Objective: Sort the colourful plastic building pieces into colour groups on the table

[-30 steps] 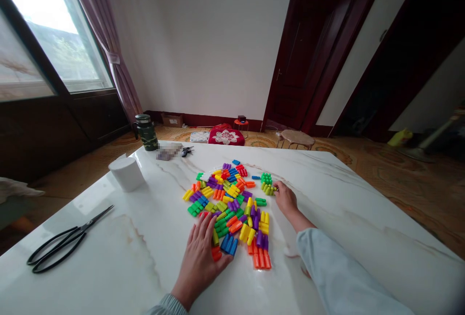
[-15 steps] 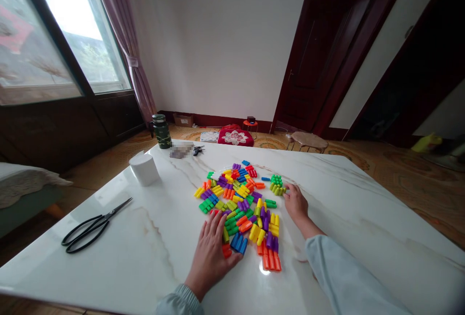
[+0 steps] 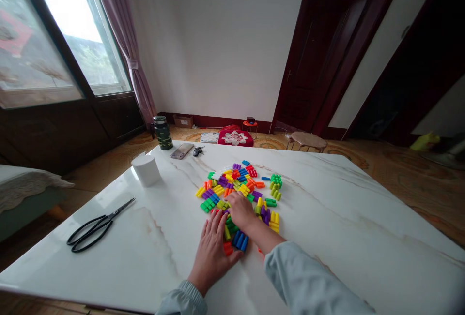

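Colourful plastic building blocks (image 3: 208,205), shaped like joined rounded tubes, lie in a loose pile on the white marbled table (image 3: 348,237). My left hand (image 3: 212,247) rests at the pile's near left edge, fingers stretched out, beside red and blue blocks (image 3: 240,241). Over the middle of the pile is my right hand (image 3: 240,210), its fingers bent down and drawn together by some yellow-green blocks (image 3: 222,204). Whatever is between those fingertips is hidden. Right of the pile, green blocks (image 3: 276,180) stand grouped with yellow-green blocks (image 3: 275,192) just in front of them.
Black-handled scissors (image 3: 96,228) lie at the left. Farther back are a white paper roll (image 3: 146,170), a dark green flask (image 3: 162,132), a phone (image 3: 182,150) and keys (image 3: 198,151). A round stool (image 3: 308,140) stands beyond the table's far edge.
My right hand has moved left from the green and yellow-green group to the middle of the pile. Yellow-green blocks now lie by the green ones. My left hand has hardly moved.
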The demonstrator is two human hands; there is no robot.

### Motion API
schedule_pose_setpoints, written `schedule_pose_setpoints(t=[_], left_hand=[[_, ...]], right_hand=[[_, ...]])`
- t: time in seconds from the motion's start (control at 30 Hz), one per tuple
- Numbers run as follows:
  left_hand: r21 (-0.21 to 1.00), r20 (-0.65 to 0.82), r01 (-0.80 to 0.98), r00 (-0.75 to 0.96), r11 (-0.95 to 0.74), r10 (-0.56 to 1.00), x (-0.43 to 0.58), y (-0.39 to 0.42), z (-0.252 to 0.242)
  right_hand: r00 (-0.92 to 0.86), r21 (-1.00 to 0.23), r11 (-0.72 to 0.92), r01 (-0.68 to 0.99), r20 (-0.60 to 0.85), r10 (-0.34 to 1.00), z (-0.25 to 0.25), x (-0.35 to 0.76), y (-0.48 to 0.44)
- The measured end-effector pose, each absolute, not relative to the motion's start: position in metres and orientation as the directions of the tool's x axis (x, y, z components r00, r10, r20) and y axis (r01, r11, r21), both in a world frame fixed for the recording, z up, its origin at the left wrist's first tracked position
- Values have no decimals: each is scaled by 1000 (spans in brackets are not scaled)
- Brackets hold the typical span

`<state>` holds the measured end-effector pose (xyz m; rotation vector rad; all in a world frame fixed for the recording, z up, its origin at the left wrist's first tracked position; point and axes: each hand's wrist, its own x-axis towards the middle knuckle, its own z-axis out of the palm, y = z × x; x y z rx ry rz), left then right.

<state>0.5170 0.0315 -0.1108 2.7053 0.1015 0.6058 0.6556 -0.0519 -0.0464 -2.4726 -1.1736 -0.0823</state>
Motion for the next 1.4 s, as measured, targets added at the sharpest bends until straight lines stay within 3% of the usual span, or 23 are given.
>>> schedule_pose_setpoints(t=[0.1, 0.2, 0.53, 0.67, 0.77, 0.83, 0.93, 1.1, 1.4], left_hand=[[367, 394, -4, 906, -930, 152, 518, 32, -111], [370, 396, -11, 907, -929, 147, 518, 32, -112], [357, 433, -29, 891, -934, 138, 519, 34, -118], [348, 436, -25, 889, -937, 139, 519, 34, -117], [358, 419, -21, 897, -934, 141, 519, 34, -113], [371, 404, -11, 902, -929, 151, 519, 33, -112], [386, 394, -1, 904, -922, 165, 519, 33, -111], [389, 400, -5, 902, -921, 164, 519, 34, -113], [368, 395, 2, 905, -930, 158, 519, 35, -114]], right_hand=[[740, -178, -720, 671, 92, 666, -40, 654, -37], [797, -105, -791, 602, 15, 604, -36, 655, -29], [838, -134, -829, 543, 14, 546, -35, 664, -21], [808, -319, -743, 589, 250, 533, -39, 664, -45], [803, -560, -584, 588, 486, 343, -48, 674, -84], [821, -692, -455, 561, 538, 193, -58, 686, -116], [878, -796, -403, 452, 477, 42, -76, 708, -164], [910, -794, -475, 379, 414, 32, -105, 735, -202], [869, -730, -524, 440, 494, 41, -117, 768, -204]])
